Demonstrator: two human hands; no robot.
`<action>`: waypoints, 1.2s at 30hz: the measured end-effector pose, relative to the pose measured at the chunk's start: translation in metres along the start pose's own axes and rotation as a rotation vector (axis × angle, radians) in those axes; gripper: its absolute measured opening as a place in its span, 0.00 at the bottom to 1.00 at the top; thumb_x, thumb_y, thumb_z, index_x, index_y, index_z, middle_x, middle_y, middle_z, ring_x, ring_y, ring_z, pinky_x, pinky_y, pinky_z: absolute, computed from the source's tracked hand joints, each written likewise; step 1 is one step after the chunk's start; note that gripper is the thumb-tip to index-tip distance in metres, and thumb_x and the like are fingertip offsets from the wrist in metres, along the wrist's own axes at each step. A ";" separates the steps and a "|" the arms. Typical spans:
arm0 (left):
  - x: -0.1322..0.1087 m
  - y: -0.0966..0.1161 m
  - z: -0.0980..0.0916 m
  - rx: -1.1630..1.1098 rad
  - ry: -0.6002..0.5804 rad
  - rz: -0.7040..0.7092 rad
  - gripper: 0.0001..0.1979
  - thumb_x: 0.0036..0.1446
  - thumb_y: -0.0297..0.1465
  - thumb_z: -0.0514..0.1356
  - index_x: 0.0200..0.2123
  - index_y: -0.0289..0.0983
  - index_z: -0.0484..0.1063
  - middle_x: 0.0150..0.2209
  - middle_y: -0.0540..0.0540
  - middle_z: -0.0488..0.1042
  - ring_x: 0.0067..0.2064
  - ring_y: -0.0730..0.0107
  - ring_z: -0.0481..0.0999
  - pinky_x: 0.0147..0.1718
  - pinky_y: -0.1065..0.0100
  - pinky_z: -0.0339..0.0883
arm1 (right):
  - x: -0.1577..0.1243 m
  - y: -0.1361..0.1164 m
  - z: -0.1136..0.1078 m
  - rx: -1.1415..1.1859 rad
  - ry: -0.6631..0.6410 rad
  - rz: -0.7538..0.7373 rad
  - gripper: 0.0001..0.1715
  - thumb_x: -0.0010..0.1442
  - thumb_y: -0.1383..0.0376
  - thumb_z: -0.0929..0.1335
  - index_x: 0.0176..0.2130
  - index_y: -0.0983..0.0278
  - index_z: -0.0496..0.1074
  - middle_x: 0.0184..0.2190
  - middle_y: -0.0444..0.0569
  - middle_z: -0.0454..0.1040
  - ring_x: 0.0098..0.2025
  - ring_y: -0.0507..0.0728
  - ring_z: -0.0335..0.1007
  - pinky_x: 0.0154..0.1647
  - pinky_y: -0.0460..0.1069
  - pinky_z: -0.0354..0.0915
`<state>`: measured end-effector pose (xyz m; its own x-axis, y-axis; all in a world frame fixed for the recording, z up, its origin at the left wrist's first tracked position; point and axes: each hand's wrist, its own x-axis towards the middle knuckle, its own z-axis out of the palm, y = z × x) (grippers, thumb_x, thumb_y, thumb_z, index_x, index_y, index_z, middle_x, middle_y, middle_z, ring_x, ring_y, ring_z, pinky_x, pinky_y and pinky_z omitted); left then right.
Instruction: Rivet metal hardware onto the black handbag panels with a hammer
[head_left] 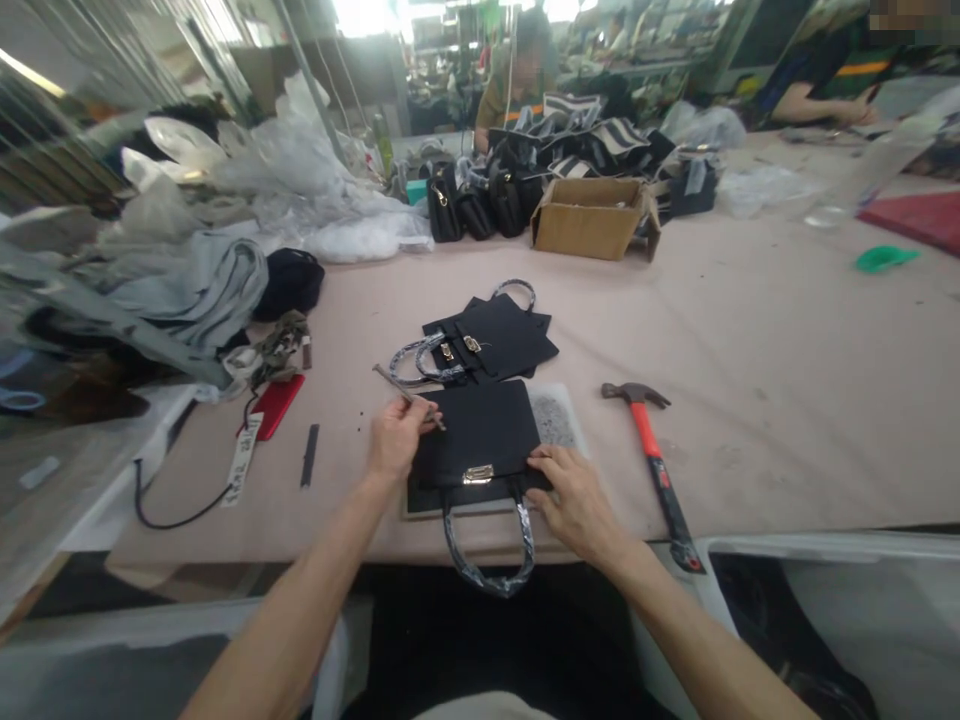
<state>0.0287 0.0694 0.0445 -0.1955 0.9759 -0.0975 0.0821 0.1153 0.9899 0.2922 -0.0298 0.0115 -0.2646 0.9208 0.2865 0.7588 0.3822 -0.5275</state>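
A black handbag [480, 425] lies flat in front of me, its gold-coloured clasp [478, 474] towards me. Its handle [491, 588], wrapped in clear plastic, hangs past the table's edge. Closed around a thin metal rod-like tool [395, 382], my left hand [395, 440] is at the bag's left edge; the tool's exact kind is unclear. My right hand [574, 497] grips the bag's right edge near the clasp between thumb and fingers. Beneath the bag, a pale slab [556, 412] shows at the right. Further back lie stacked black handbags [499, 335] with wrapped handles.
A claw hammer [651, 455] with a red and black handle lies to the right. Left are a dark strip [309, 455] and a red flat object [279, 408]. A cardboard box [589, 220] and plastic wrapping [330, 210] stand behind. Other people work at the back.
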 end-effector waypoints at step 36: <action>-0.066 -0.055 -0.067 0.835 -0.516 1.043 0.21 0.63 0.18 0.47 0.51 0.34 0.74 0.53 0.38 0.75 0.60 0.58 0.71 0.61 0.53 0.69 | 0.032 0.001 -0.004 0.155 -0.101 -0.266 0.19 0.53 0.79 0.60 0.34 0.62 0.74 0.40 0.52 0.74 0.43 0.60 0.66 0.47 0.58 0.65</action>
<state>-0.0287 -0.0134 0.0031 0.6663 0.6171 0.4185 0.5401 -0.7864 0.2997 0.2865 -0.0005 0.0231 -0.5050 0.7873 0.3536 0.5577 0.6104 -0.5625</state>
